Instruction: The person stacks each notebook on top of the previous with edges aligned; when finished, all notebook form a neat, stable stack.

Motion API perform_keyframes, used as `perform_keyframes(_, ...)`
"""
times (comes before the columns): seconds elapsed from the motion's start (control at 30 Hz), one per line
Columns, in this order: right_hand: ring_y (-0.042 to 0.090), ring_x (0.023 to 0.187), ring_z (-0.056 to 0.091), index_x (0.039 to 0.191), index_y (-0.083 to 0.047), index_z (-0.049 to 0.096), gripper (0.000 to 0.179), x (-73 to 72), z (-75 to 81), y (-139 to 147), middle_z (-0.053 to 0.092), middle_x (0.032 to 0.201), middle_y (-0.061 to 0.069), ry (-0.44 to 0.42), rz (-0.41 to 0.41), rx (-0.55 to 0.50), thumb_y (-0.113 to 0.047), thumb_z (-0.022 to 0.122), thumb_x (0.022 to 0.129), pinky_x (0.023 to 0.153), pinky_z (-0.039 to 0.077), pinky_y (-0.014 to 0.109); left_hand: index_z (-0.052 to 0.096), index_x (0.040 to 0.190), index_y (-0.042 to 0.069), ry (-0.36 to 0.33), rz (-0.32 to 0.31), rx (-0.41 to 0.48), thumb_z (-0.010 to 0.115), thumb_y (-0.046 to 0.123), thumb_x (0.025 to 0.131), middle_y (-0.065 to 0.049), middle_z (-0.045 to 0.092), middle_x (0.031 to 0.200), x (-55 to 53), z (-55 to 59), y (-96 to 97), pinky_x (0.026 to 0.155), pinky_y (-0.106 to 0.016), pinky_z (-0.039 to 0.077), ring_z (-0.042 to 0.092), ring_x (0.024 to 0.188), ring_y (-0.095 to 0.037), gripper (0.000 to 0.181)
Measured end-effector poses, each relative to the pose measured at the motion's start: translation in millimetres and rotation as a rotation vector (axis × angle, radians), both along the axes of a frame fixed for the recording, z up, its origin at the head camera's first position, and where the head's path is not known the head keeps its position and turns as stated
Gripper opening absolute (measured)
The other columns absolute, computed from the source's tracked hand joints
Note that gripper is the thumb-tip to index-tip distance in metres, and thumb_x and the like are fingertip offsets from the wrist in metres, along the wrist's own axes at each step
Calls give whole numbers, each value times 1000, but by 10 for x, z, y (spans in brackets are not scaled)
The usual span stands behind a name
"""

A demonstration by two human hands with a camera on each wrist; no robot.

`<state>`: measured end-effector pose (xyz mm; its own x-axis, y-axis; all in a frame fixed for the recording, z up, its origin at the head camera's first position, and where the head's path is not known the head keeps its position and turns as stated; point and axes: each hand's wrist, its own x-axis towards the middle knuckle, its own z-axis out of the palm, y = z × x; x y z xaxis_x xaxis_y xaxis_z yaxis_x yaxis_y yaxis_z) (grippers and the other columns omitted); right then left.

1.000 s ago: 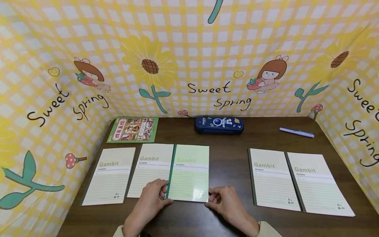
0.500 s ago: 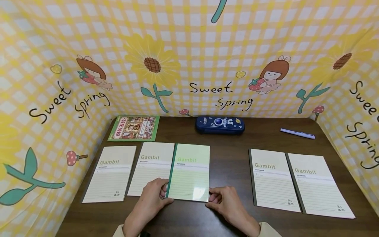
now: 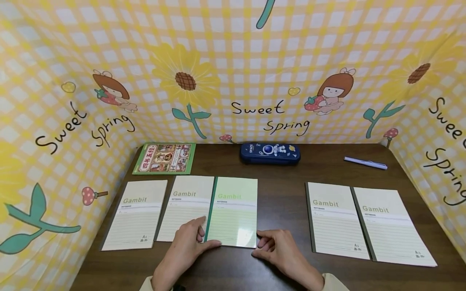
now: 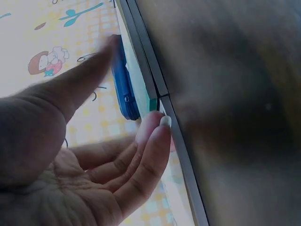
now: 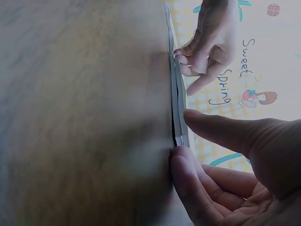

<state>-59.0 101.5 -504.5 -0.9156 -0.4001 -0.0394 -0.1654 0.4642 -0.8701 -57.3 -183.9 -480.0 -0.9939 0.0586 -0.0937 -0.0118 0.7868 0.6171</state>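
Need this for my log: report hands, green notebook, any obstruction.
Left hand at lower left corner of green notebook, right hand at lower right. Notebook lying closed. White notebook close on its left, possible obstruction.

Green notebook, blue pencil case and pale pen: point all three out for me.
Green notebook (image 3: pixel 234 214), head view: middle of its front cover.
Blue pencil case (image 3: pixel 270 154), head view: middle of its lid.
Pale pen (image 3: pixel 365 163), head view: midway along its length.

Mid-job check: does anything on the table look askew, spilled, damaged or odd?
Nothing looks spilled or damaged. The slim pale-lavender pen lies aslant at back right, unlike the straight-set oblong navy case. The green-covered rectangular notebook is the odd one by colour; the four cream-covered notebooks match.
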Motion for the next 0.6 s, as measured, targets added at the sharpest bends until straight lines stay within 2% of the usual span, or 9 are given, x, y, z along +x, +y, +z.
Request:
perform_keyframes(0.07,-4,71,66,122,8,73,50,1,1,21,77,87,5,6,-8,11,-17,90,82,65,58,18,67,131,0,-8,15,-6,93,41,76,2,54,72,-15,9,17,60,-20,38,43,63,-6,74)
perform_keyframes(0.2,-4,72,66,121,4,74,45,14,11,76,77,88,3,36,-29,30,-23,86,87,66,59,19,69,128,5,9,9,-54,87,44,83,0,55,75,-38,36,56,61,-22,35,41,64,-9,62)
perform_keyframes(0.3,-4,73,66,120,0,74,41,30,24,129,76,89,0,50,-42,38,-27,83,91,66,59,20,70,129,6,64,0,-110,84,44,86,-4,61,88,-46,46,94,65,-26,38,46,72,-12,59)
perform_keyframes(0.43,-5,74,65,118,-4,75,35,53,41,215,76,89,-2,65,-60,46,-26,81,92,66,59,19,71,129,3,160,-22,-139,83,41,88,-10,65,110,-47,55,172,81,-37,52,60,93,-20,57)
perform_keyframes(0.5,-5,75,65,117,-5,76,32,61,48,260,76,89,-3,70,-66,45,-25,81,93,66,59,19,73,126,4,205,-51,-125,84,38,89,-9,66,113,-47,57,228,88,-42,55,62,102,-23,51)
perform_keyframes(0.6,-4,76,66,117,-4,75,31,70,48,325,76,91,-2,68,-79,46,-24,80,93,67,59,19,74,123,7,257,-121,-103,84,34,89,-6,67,114,-53,52,327,91,-42,55,62,105,-22,44)
